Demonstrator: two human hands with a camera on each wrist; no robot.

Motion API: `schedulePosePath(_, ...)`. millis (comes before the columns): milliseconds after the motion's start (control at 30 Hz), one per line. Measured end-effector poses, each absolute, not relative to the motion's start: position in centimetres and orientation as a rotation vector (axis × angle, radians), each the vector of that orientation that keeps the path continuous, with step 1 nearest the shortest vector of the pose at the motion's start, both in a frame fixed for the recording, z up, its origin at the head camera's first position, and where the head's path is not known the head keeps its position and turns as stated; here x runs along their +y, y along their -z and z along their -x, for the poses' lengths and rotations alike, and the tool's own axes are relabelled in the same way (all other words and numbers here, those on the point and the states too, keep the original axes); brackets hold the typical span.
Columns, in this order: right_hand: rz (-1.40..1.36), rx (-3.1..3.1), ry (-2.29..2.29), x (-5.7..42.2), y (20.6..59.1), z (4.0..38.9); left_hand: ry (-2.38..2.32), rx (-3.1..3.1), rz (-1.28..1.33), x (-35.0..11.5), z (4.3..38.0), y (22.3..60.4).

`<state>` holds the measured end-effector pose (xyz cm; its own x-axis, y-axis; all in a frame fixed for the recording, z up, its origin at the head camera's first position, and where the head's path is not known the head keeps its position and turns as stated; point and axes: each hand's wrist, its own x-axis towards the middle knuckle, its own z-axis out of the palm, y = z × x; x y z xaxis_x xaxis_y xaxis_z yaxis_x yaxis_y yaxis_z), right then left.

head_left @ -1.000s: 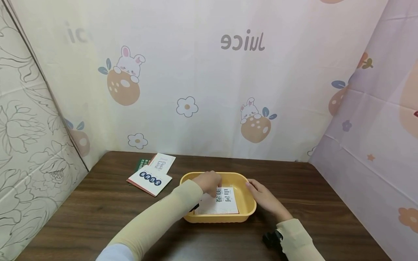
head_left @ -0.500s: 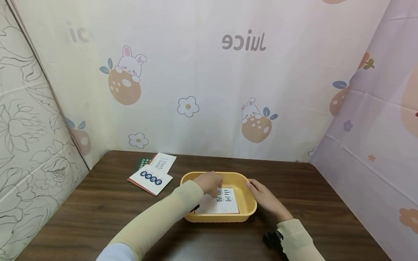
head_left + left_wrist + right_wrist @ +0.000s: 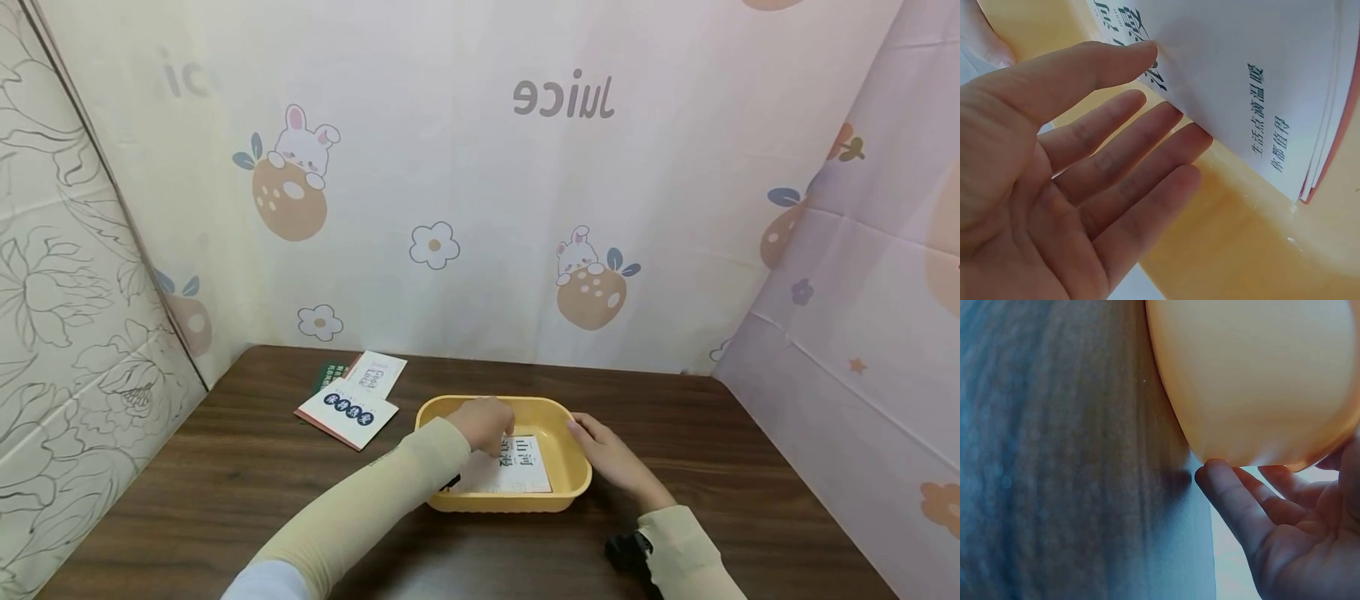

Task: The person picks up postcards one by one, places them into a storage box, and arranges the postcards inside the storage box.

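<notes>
A yellow plastic basin (image 3: 558,458) stands on the table in the head view. Inside it lies a white booklet (image 3: 528,475) with dark printed characters; its red-edged layers show in the left wrist view. My left hand (image 3: 483,423) reaches into the basin and pinches the booklet's edge, thumb (image 3: 1129,59) on the printed face and fingertips at the edge. Part of the booklet is hidden under this hand. At the basin's right end, my right hand (image 3: 611,454) grips the rim, thumb over it and fingers (image 3: 1229,494) against the outer wall.
Left of the basin, several booklets overlap on the dark wooden table (image 3: 225,483): a white one with blue round marks (image 3: 352,415), another white one (image 3: 378,371) and a green one (image 3: 326,375). Patterned curtains (image 3: 480,183) stand behind and at both sides.
The booklet's far edge has shifted slightly toward me under my left hand. Both hands keep their places, and the whole head view has drifted slightly.
</notes>
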<state>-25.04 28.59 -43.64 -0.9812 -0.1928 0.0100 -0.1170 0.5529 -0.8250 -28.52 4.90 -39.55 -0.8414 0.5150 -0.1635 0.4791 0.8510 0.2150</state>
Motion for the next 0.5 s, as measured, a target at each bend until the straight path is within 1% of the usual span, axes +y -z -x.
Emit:
schedulePosePath(333, 0.235, 2.699, 1.417, 28.7, 44.2, 25.4, -0.243, 2.749, -0.795, 4.8, 28.4, 39.3)
schedulePosePath(467, 0.251, 2.698, 1.418, 28.7, 44.1, 25.4, -0.242, 2.728, -0.900, 4.2, 28.1, 38.1)
schedulePosePath(500, 0.258, 2.690, 1.417, 28.5, 43.6, 25.1, -0.239, 2.719, -0.942, 4.0, 28.1, 37.6)
